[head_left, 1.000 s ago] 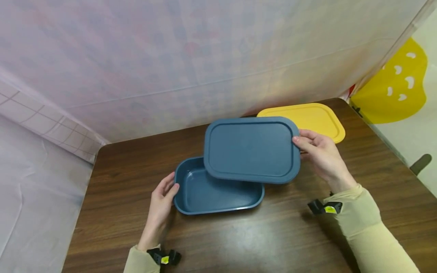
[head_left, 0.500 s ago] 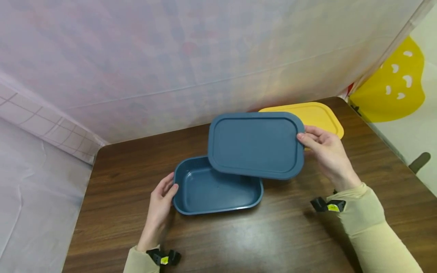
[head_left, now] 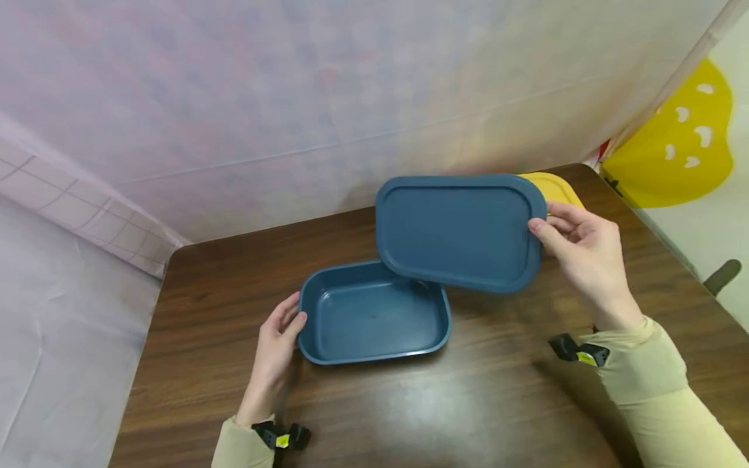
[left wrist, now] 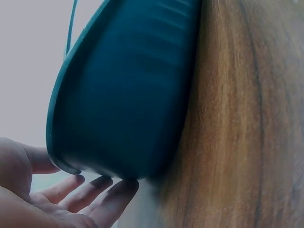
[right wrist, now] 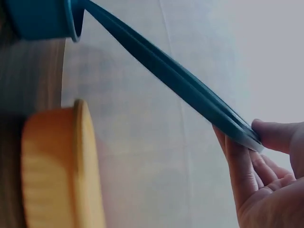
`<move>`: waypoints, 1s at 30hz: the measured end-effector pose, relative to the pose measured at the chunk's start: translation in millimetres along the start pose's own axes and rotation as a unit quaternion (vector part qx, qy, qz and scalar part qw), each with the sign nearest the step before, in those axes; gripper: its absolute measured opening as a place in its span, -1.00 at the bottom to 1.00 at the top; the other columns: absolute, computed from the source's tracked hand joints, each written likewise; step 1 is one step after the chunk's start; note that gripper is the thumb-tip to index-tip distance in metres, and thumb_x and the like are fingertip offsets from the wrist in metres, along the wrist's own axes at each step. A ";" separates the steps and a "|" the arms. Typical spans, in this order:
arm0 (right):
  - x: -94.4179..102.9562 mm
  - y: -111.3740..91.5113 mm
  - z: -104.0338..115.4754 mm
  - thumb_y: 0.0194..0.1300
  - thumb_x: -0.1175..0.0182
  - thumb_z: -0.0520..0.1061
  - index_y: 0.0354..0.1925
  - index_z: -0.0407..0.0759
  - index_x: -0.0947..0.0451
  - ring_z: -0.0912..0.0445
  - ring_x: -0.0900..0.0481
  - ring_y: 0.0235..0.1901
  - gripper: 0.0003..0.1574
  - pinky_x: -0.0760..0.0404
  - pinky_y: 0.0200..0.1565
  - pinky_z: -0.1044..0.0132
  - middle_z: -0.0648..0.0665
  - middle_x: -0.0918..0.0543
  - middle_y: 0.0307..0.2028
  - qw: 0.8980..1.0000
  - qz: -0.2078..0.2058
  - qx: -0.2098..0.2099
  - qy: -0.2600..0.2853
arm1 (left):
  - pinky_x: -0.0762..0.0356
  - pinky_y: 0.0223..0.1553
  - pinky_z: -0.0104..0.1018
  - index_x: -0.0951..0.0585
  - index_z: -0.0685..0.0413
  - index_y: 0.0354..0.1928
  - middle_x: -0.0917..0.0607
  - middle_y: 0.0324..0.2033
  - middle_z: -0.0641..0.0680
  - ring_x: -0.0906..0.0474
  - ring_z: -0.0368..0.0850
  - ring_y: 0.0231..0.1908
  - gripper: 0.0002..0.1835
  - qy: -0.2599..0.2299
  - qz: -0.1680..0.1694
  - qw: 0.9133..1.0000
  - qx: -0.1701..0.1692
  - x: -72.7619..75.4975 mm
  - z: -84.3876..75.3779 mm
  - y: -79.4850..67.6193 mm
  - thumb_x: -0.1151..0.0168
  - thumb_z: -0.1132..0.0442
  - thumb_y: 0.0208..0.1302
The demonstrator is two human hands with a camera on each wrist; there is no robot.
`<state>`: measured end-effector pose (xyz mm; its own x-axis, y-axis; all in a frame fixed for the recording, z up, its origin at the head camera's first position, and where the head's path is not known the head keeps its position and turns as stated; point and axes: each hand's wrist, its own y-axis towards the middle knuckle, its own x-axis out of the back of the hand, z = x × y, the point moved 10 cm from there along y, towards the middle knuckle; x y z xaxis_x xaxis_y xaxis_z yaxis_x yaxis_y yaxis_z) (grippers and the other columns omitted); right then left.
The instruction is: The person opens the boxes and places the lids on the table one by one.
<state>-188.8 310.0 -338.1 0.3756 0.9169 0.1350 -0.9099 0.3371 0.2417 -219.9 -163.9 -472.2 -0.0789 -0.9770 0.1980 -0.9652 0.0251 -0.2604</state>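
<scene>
A dark blue rectangular food container [head_left: 374, 325] with rounded corners stands uncovered on the table. At its left end my left hand [head_left: 274, 351] grips the wall, thumb over the rim and fingers [left wrist: 124, 192] against the outside. My right hand [head_left: 591, 263] pinches the right edge of the matching blue lid [head_left: 459, 231], thumb on top and fingers beneath. Raised and tilted, the lid slopes down leftward, its low end close to the container's far right rim in the right wrist view. It overlaps that corner in the head view.
Behind the lid, at the table's back right, stands a yellow lidded container [right wrist: 50, 166], mostly hidden in the head view. A pale curtain [head_left: 292, 117] hangs along the back edge of the brown wooden table [head_left: 222, 312]. A yellow shape [head_left: 679, 143] decorates the right wall.
My right hand has moved the blue lid to the right and farther back, uncovering more of the container and covering more of the yellow one. My left hand has stayed on the container.
</scene>
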 end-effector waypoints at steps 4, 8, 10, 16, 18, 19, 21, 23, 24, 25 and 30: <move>11.9 -6.9 30.7 0.30 -0.39 -0.37 -0.07 0.14 -0.70 0.53 -0.72 -0.35 -0.58 -0.62 -0.24 0.70 0.48 -0.76 -0.36 0.992 -0.041 0.077 -0.094 | -0.60 -0.10 -0.58 -0.37 0.10 0.55 -0.55 0.42 0.32 -0.60 -0.06 0.21 -0.48 0.018 0.000 1.000 0.004 3.5 0.2 0.2 -0.04 0.30 0.62; 20.8 -15.4 57.9 0.22 -0.38 -0.51 0.01 -0.07 -0.75 0.55 -0.73 -0.31 -0.51 -0.61 -0.21 0.73 0.49 -0.77 -0.28 0.978 -0.049 0.165 -0.115 | -0.59 -0.09 -0.57 -0.37 0.08 0.55 -0.55 0.43 0.29 -0.58 0.01 0.25 -0.48 0.032 0.004 0.999 0.007 5.5 0.7 0.7 -0.04 0.28 0.63; 24.3 -19.4 66.2 0.18 -0.37 -0.56 0.03 -0.27 -0.75 0.56 -0.73 -0.28 -0.53 -0.60 -0.20 0.74 0.50 -0.77 -0.22 0.970 -0.038 0.202 -0.128 | -0.59 -0.09 -0.56 -0.36 0.07 0.55 -0.55 0.43 0.30 -0.58 -0.02 0.24 -0.48 0.035 0.005 0.999 0.008 7.0 1.1 1.4 -0.04 0.27 0.63; 32.4 -28.9 77.8 0.23 -0.44 -0.41 -0.03 -0.60 -0.68 0.71 -0.64 -0.20 -0.65 -0.53 -0.14 0.81 0.69 -0.64 -0.12 0.944 -0.021 0.267 -0.194 | -0.53 -0.05 -0.63 -0.35 0.09 0.56 -0.53 0.45 0.30 -0.52 0.05 0.33 -0.48 0.048 0.005 0.999 0.010 15.7 0.8 3.0 -0.02 0.27 0.64; 34.9 -30.9 78.3 0.35 -0.44 -0.13 -0.07 -0.62 -0.67 0.74 -0.61 -0.19 -0.50 -0.50 -0.13 0.83 0.70 -0.64 -0.11 0.938 -0.025 0.284 -0.196 | -0.48 -0.03 -0.70 -0.34 0.10 0.56 -0.51 0.46 0.31 -0.48 0.08 0.38 -0.47 0.053 0.005 0.999 0.007 19.5 -0.3 4.2 -0.02 0.26 0.64; 35.9 -31.7 78.1 0.37 -0.42 0.02 -0.09 -0.63 -0.67 0.74 -0.61 -0.19 -0.37 -0.50 -0.13 0.84 0.69 -0.64 -0.11 0.936 -0.028 0.292 -0.194 | -0.46 -0.02 -0.72 -0.34 0.11 0.56 -0.51 0.46 0.32 -0.46 0.08 0.40 -0.47 0.056 0.005 0.998 0.006 21.7 -0.7 4.7 -0.02 0.27 0.64; 36.6 -33.1 76.9 0.34 -0.36 0.29 -0.11 -0.64 -0.67 0.75 -0.60 -0.18 -0.10 -0.48 -0.12 0.85 0.69 -0.64 -0.11 0.933 -0.030 0.304 -0.190 | -0.43 -0.02 -0.77 -0.33 0.12 0.57 -0.49 0.47 0.32 -0.44 0.09 0.43 -0.47 0.060 0.004 0.998 0.005 26.3 -1.0 5.3 -0.01 0.27 0.64; 35.9 -34.4 74.9 0.30 -0.31 0.42 -0.14 -0.65 -0.67 0.75 -0.60 -0.18 0.04 -0.48 -0.12 0.85 0.67 -0.65 -0.11 0.932 -0.027 0.311 -0.185 | -0.41 -0.02 -0.78 -0.33 0.12 0.57 -0.49 0.47 0.32 -0.43 0.09 0.43 -0.47 0.062 0.001 0.998 0.008 31.0 -0.2 5.2 -0.01 0.27 0.64; 35.5 -35.4 74.0 0.29 -0.30 0.45 -0.15 -0.66 -0.66 0.75 -0.60 -0.19 0.06 -0.48 -0.12 0.85 0.67 -0.65 -0.11 0.931 -0.027 0.315 -0.184 | -0.42 -0.02 -0.78 -0.33 0.12 0.57 -0.49 0.47 0.32 -0.43 0.08 0.43 -0.47 0.064 -0.001 0.998 0.010 33.2 0.5 5.0 -0.01 0.28 0.64; 34.9 -36.5 73.0 0.30 -0.29 0.45 -0.16 -0.66 -0.66 0.75 -0.60 -0.19 0.07 -0.48 -0.13 0.85 0.67 -0.65 -0.11 0.929 -0.026 0.319 -0.185 | -0.42 -0.02 -0.78 -0.32 0.12 0.57 -0.49 0.47 0.32 -0.43 0.08 0.43 -0.47 0.066 -0.001 0.998 0.011 34.8 0.9 4.9 -0.01 0.27 0.65; 34.1 -44.9 71.7 0.35 -0.27 0.44 -0.25 -0.66 -0.65 0.78 -0.57 -0.16 0.05 -0.44 -0.08 0.87 0.66 -0.63 -0.08 0.917 -0.038 0.349 -0.190 | -0.43 -0.03 -0.77 -0.30 0.11 0.58 -0.47 0.49 0.32 -0.42 0.06 0.43 -0.46 0.070 0.000 0.997 0.018 40.0 2.8 4.7 0.00 0.24 0.65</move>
<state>-122.5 310.8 -275.4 0.5885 0.7105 0.3858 -0.5936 0.0558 0.8028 -226.8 -203.4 -468.2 -0.1161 -0.9375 0.3280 -0.9559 0.0157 -0.2932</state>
